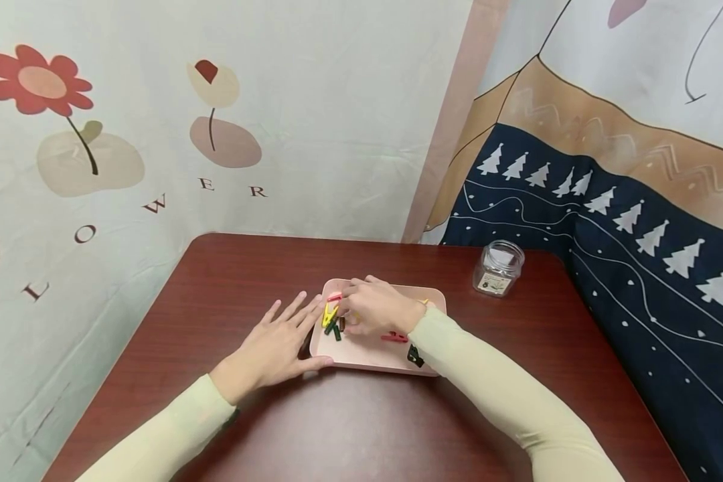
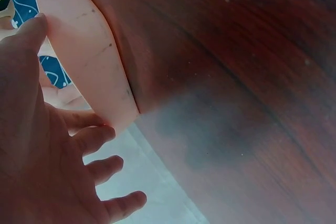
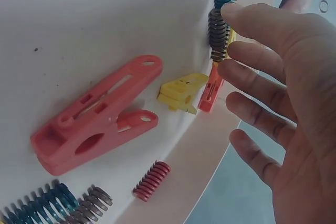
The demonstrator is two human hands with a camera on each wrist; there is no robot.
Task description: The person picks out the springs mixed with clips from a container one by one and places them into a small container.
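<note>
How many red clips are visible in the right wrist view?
2. One red clip lies in the left half. The other red clip lies beside a yellow clip, near the right hand, which may hide more.

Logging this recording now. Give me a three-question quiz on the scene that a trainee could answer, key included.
1. Where does the clear jar stand relative to the pink tray?
2. True or false: the left hand is spread, not clenched.
3. In the right wrist view, the large clip is: A) blue, B) red, C) white.

Key:
1. Outside it, on the table, to its right in the head view.
2. True.
3. B.
</note>
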